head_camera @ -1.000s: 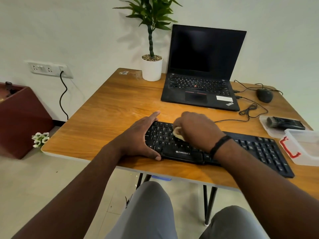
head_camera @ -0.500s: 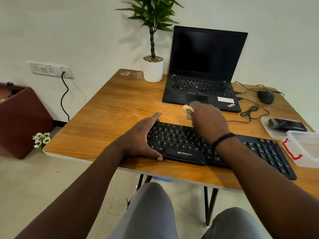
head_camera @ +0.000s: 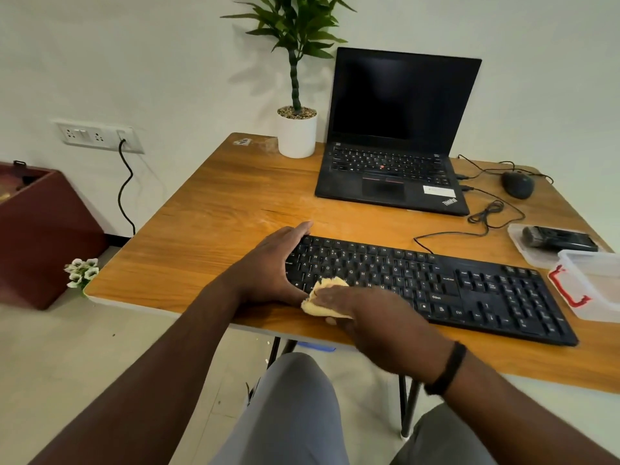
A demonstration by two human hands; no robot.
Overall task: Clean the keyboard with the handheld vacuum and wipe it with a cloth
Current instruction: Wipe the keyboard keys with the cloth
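A black keyboard (head_camera: 436, 283) lies along the front of the wooden table (head_camera: 218, 209). My left hand (head_camera: 268, 266) grips the keyboard's left end, fingers along its far corner and thumb at its near edge. My right hand (head_camera: 372, 317) holds a crumpled yellow cloth (head_camera: 322, 300) and presses it on the keyboard's front left edge, right beside my left thumb. The black handheld vacuum (head_camera: 558, 238) lies on a clear lid (head_camera: 518, 234) at the table's right side.
An open black laptop (head_camera: 396, 135) stands behind the keyboard, a potted plant (head_camera: 297, 129) to its left. A mouse (head_camera: 516, 184) and its looped cable (head_camera: 486, 213) lie at the back right. A clear container with a red clip (head_camera: 593, 286) sits at the right edge.
My right hand has swept the cloth from the far edge of the keyboard back toward me, down to its front left edge. My left hand has stayed on the keyboard's left end.
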